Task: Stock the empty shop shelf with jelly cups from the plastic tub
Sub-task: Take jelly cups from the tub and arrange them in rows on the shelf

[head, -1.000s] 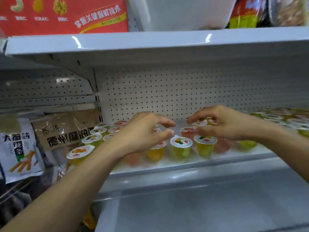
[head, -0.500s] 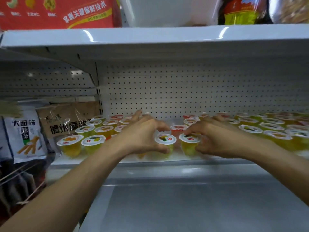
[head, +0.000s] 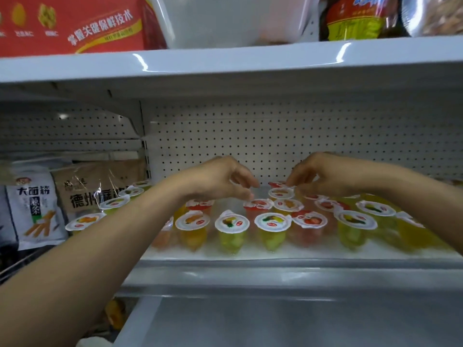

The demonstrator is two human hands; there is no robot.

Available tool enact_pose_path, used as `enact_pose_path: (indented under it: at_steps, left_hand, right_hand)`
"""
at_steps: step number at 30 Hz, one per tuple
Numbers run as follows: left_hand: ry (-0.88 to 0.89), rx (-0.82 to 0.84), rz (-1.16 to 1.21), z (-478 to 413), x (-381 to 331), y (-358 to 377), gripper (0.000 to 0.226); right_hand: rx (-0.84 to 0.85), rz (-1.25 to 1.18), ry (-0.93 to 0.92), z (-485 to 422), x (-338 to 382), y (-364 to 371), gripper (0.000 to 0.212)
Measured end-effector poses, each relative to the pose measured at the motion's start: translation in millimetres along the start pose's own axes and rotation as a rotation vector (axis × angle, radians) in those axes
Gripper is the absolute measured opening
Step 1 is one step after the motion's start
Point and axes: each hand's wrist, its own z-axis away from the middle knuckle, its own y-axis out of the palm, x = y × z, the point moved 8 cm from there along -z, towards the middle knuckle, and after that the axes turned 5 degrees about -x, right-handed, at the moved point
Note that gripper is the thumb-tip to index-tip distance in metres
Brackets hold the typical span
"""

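Several jelly cups stand in rows on the white shelf [head: 300, 254], among them a green one [head: 231, 224] and a yellow-green one [head: 272, 221] in the front row. My left hand [head: 220, 179] hovers over the middle rows, fingers loosely curled, its fingertips just above a red cup [head: 258, 204]. My right hand [head: 323, 174] hovers opposite it, fingertips at the lid of an orange cup [head: 281, 193] further back. Neither hand visibly holds a cup. A white plastic tub [head: 233, 18] sits on the shelf above.
The upper shelf board [head: 225, 63] hangs low over my hands, carrying a red carton [head: 75, 23] and snack bags [head: 358, 18]. Packaged noodles [head: 32, 209] and a brown bag [head: 100, 186] fill the left bay. A bare lower shelf [head: 275, 321] lies below.
Both hands have lifted off the front-row cups and moved back and up, over the middle rows. The front cups now stand free in a row.
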Motion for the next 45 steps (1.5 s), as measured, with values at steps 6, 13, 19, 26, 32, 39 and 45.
enact_pose_path:
  at_steps: [6, 13, 19, 26, 32, 39, 45]
  left_hand:
    - [0.002, 0.173, -0.046, -35.9, -3.2, 21.1, 0.041]
    - [0.066, 0.305, -0.028, -46.5, -9.5, 36.7, 0.031]
    - [0.049, 0.289, -0.100, -45.8, -0.4, 32.3, 0.027]
    - [-0.036, 0.298, -0.075, -30.2, 30.5, 19.3, 0.031]
    - [-0.033, 0.298, -0.049, -26.1, 36.1, 20.2, 0.033]
    - [0.033, 0.100, -0.095, -7.2, 30.5, 5.2, 0.034]
    - [0.070, 0.105, -0.036, 43.6, 11.0, 4.2, 0.049]
  right_hand:
    - [0.172, 0.043, 0.088, -22.6, 4.6, 21.9, 0.026]
    - [0.278, 0.070, 0.149, -29.4, 8.4, 31.2, 0.031]
    - [0.206, 0.006, 0.152, -35.4, 12.8, 35.8, 0.026]
    - [0.152, -0.102, 0.053, -46.2, 36.1, 42.5, 0.021]
    - [0.171, -0.132, 0.002, -49.0, 45.6, 47.4, 0.012]
    - [0.046, -0.163, -0.038, -27.4, 42.9, 30.0, 0.021]
    - [0.149, -0.267, -0.080, 12.8, 43.1, 31.5, 0.047]
